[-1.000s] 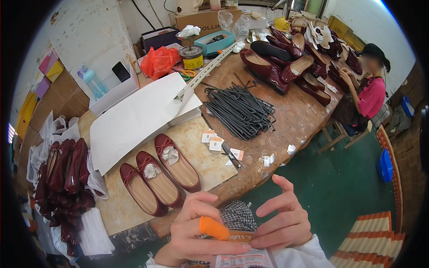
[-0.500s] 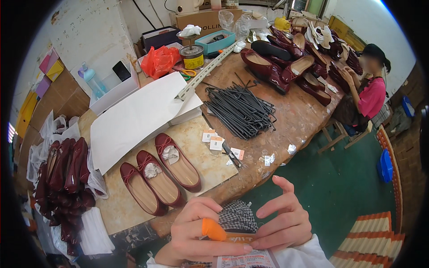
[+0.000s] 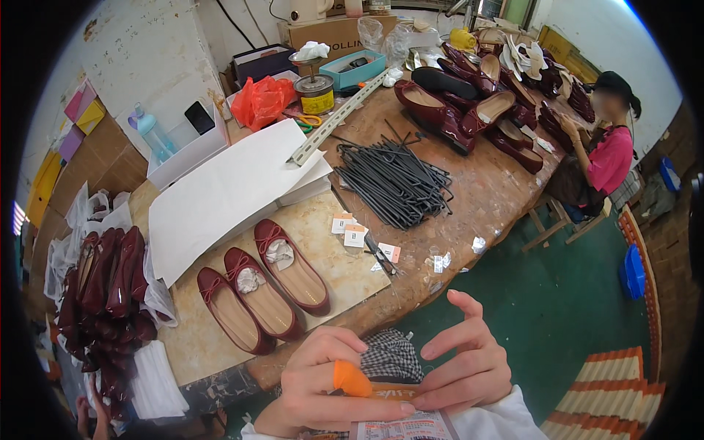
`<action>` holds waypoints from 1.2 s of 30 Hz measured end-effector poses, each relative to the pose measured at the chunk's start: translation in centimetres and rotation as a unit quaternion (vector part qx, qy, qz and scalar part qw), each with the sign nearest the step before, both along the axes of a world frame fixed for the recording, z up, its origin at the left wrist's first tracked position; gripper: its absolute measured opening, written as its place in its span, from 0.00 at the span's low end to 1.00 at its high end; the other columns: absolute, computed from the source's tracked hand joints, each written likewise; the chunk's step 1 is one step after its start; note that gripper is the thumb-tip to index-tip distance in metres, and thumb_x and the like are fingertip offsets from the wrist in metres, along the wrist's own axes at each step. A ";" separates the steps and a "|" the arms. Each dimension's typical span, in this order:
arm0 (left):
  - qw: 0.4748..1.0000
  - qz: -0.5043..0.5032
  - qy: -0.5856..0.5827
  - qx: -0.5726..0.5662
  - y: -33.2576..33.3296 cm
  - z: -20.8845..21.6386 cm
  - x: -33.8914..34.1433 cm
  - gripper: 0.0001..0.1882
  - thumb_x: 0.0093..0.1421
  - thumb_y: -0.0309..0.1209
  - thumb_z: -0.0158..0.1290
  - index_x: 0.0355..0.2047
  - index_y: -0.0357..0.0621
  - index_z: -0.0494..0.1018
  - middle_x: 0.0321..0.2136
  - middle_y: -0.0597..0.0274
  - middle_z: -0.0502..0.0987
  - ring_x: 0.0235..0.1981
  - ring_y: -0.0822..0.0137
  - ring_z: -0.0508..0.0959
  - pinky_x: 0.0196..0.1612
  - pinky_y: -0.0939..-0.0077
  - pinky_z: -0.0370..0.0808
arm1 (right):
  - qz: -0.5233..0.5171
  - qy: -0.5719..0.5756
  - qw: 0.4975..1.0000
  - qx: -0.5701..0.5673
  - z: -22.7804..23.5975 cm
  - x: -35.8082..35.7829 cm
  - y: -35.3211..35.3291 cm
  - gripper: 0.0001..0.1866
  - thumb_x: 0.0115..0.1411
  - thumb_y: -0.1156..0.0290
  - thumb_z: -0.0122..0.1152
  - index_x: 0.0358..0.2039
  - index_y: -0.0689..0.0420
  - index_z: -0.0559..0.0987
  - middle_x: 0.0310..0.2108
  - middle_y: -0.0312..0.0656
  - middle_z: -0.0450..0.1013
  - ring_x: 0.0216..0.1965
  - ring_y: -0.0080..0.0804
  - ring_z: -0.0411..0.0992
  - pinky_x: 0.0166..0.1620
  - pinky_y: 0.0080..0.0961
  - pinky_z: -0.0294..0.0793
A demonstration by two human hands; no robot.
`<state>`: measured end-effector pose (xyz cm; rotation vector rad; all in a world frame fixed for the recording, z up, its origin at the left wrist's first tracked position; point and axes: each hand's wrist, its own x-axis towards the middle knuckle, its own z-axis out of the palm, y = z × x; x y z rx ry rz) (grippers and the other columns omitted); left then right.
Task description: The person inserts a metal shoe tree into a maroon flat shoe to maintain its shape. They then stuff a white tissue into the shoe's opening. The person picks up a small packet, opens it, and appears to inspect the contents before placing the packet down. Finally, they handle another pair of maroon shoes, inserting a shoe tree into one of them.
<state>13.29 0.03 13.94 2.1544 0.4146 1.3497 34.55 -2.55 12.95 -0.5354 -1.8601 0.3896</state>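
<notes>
Close to my body at the lower middle, my left hand [image 3: 323,385] and my right hand [image 3: 467,367] hold a small printed packet [image 3: 403,427] with an orange band between them. An orange finger cot [image 3: 353,378] covers one finger of my left hand. My right thumb and fingertips press on the packet's top edge, while its index finger points up. Beyond my hands, three dark red ballet flats [image 3: 269,297] with bows lie side by side on the table board. Crumpled white paper [image 3: 279,253] is stuffed in two of them.
Black hooked rods [image 3: 396,180] lie piled mid-table, near small paper tags [image 3: 355,235]. White sheets [image 3: 227,191] lie left of them. More dark red shoes [image 3: 440,114] cover the far right, where a person in pink [image 3: 612,161] sits. Bagged shoes [image 3: 114,279] stand at left.
My hands and the packet stay almost still. At the lower left edge, below the bagged shoes, part of someone's bare limb has come into view.
</notes>
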 end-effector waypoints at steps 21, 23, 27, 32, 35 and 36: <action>1.000 0.004 -0.011 0.003 -0.1 0.1 0.3 0.15 0.38 0.35 0.57 0.29 0.60 0.85 0.19 0.75 0.65 0.28 0.72 0.68 0.36 0.71 0.74 | 0.002 0.001 1.000 0.003 0.1 0.0 0.0 0.09 0.49 0.58 0.66 0.29 0.46 0.85 0.27 0.23 0.75 0.40 0.30 0.73 0.63 0.55 0.51; 1.000 -0.002 -0.005 0.000 -0.1 0.1 0.1 0.17 0.37 0.33 0.58 0.32 0.62 0.85 0.20 0.75 0.64 0.29 0.72 0.69 0.37 0.72 0.74 | 0.004 0.003 1.000 0.004 0.0 0.0 0.0 0.09 0.49 0.58 0.66 0.29 0.47 0.85 0.27 0.23 0.75 0.40 0.30 0.73 0.63 0.55 0.51; 1.000 -0.006 -0.004 -0.002 -0.1 0.2 0.0 0.17 0.37 0.33 0.58 0.32 0.61 0.85 0.20 0.75 0.64 0.29 0.72 0.69 0.37 0.71 0.74 | 0.006 0.005 1.000 0.005 0.1 0.0 0.0 0.09 0.48 0.58 0.66 0.29 0.47 0.85 0.27 0.23 0.75 0.40 0.31 0.73 0.62 0.55 0.51; 1.000 -0.010 -0.001 0.009 0.0 0.2 0.1 0.17 0.37 0.33 0.58 0.32 0.61 0.85 0.20 0.75 0.63 0.28 0.71 0.69 0.37 0.71 0.74 | 0.003 0.006 1.000 0.003 0.0 0.0 -0.1 0.10 0.48 0.58 0.67 0.29 0.47 0.85 0.27 0.23 0.75 0.40 0.30 0.73 0.62 0.55 0.51; 1.000 -0.012 0.000 0.007 0.1 0.1 0.0 0.18 0.37 0.33 0.58 0.32 0.61 0.85 0.20 0.75 0.63 0.28 0.71 0.69 0.37 0.71 0.74 | 0.002 0.005 1.000 0.002 0.0 0.0 -0.1 0.09 0.47 0.59 0.67 0.29 0.47 0.85 0.27 0.23 0.75 0.40 0.30 0.73 0.62 0.55 0.51; 1.000 -0.008 0.000 0.000 -0.1 0.1 0.0 0.18 0.37 0.33 0.58 0.32 0.61 0.85 0.20 0.75 0.63 0.28 0.71 0.69 0.37 0.71 0.74 | 0.000 0.005 1.000 0.000 0.0 0.0 -0.1 0.09 0.47 0.59 0.67 0.29 0.46 0.85 0.27 0.23 0.75 0.40 0.30 0.73 0.62 0.55 0.51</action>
